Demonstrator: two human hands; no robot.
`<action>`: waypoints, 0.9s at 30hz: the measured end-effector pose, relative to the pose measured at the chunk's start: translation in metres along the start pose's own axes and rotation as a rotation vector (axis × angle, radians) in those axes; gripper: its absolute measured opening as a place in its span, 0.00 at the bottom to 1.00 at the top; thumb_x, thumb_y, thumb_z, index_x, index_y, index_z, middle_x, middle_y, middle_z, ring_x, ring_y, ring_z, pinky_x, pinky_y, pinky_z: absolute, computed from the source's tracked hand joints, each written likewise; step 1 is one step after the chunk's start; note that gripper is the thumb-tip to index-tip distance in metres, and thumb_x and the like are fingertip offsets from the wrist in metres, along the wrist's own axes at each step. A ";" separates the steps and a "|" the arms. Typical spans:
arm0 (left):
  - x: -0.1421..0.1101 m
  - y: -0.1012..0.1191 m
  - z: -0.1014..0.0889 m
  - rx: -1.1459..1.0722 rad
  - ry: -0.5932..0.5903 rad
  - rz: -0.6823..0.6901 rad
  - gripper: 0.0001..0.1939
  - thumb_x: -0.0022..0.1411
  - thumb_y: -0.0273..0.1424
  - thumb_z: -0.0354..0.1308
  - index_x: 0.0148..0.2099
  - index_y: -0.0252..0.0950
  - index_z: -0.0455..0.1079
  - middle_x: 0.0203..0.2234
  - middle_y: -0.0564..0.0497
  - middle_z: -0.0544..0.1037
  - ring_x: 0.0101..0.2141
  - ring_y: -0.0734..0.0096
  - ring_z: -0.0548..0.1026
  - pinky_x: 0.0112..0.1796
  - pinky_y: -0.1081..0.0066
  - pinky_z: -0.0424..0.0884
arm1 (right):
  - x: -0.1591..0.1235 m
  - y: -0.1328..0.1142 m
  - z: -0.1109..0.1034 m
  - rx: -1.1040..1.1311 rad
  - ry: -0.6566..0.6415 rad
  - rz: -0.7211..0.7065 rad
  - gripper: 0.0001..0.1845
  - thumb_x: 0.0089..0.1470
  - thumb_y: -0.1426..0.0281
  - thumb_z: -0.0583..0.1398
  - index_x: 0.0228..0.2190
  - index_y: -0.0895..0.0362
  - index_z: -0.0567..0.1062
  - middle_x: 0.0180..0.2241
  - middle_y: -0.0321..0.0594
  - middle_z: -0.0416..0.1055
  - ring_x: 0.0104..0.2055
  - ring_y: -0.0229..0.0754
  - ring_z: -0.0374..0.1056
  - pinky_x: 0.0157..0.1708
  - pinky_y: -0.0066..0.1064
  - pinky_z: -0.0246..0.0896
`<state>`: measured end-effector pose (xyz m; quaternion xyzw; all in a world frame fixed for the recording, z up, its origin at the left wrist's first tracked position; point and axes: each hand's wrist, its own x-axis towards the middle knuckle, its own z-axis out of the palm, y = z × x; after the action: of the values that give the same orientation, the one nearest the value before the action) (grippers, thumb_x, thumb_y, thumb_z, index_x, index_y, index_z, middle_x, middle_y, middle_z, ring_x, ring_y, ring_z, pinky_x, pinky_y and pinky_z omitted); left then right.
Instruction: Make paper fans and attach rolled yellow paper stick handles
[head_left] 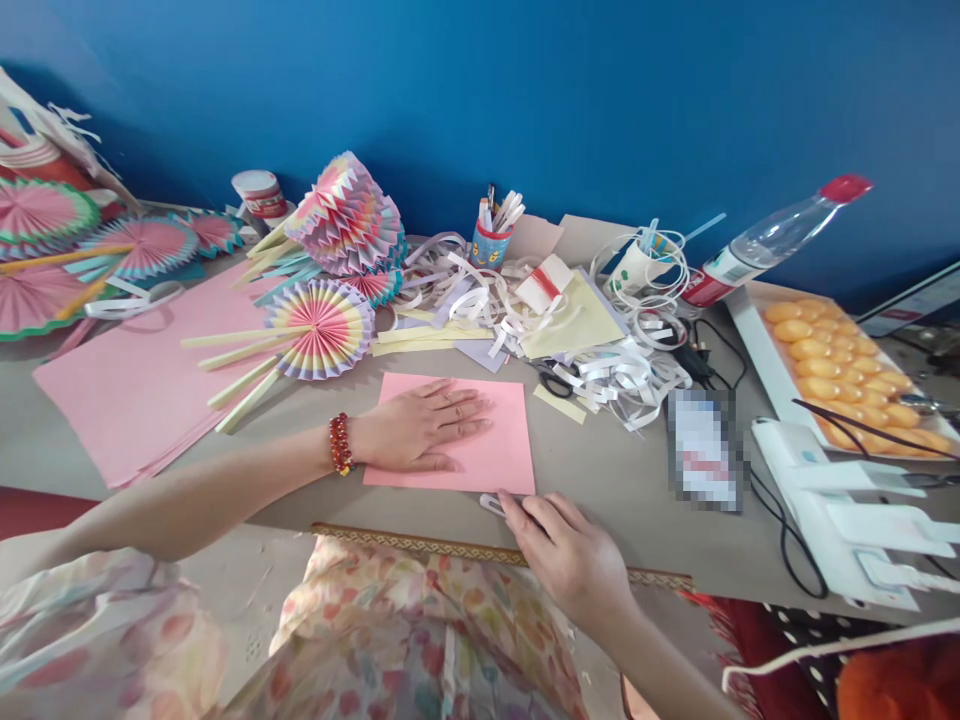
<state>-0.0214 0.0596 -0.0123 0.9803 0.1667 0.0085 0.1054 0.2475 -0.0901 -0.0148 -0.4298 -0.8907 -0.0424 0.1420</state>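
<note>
A sheet of pink paper lies flat on the grey table before me, possibly folded or stacked. On its left half my left hand rests palm down, fingers spread and pointing right. A red bead bracelet circles that wrist. Just below the paper's lower right corner, my right hand is closed around a small pale tool with a rounded, slotted end. Most of this tool is hidden in the fist, so its kind is unclear. The visible end is at the paper's bottom edge.
Larger pink sheets lie left, partly under a pleated paper fan. White paper strips, scissors and a pen cup are behind the paper. Rightward are a bottle, power strip and box of yellow-orange objects.
</note>
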 end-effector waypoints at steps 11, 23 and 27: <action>0.000 0.000 0.001 0.020 -0.003 0.007 0.37 0.72 0.50 0.41 0.74 0.41 0.37 0.72 0.45 0.44 0.70 0.59 0.42 0.67 0.53 0.34 | 0.007 -0.012 0.006 0.028 -0.016 0.006 0.20 0.63 0.77 0.56 0.55 0.58 0.73 0.32 0.41 0.73 0.38 0.41 0.66 0.34 0.28 0.59; -0.001 0.001 0.002 0.012 0.018 0.012 0.36 0.72 0.49 0.42 0.74 0.40 0.39 0.71 0.46 0.45 0.70 0.59 0.42 0.67 0.53 0.34 | 0.023 -0.027 0.012 0.045 -0.029 -0.025 0.19 0.61 0.77 0.57 0.54 0.62 0.73 0.32 0.42 0.72 0.36 0.42 0.62 0.32 0.32 0.56; -0.001 0.001 0.001 0.017 0.024 0.010 0.36 0.72 0.48 0.43 0.74 0.40 0.39 0.72 0.46 0.44 0.70 0.59 0.42 0.67 0.53 0.35 | 0.027 -0.032 0.012 0.058 -0.049 -0.031 0.21 0.60 0.77 0.58 0.55 0.62 0.71 0.33 0.41 0.72 0.36 0.43 0.62 0.31 0.33 0.54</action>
<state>-0.0217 0.0580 -0.0133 0.9818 0.1631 0.0193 0.0950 0.2040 -0.0874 -0.0165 -0.4124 -0.9014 -0.0083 0.1316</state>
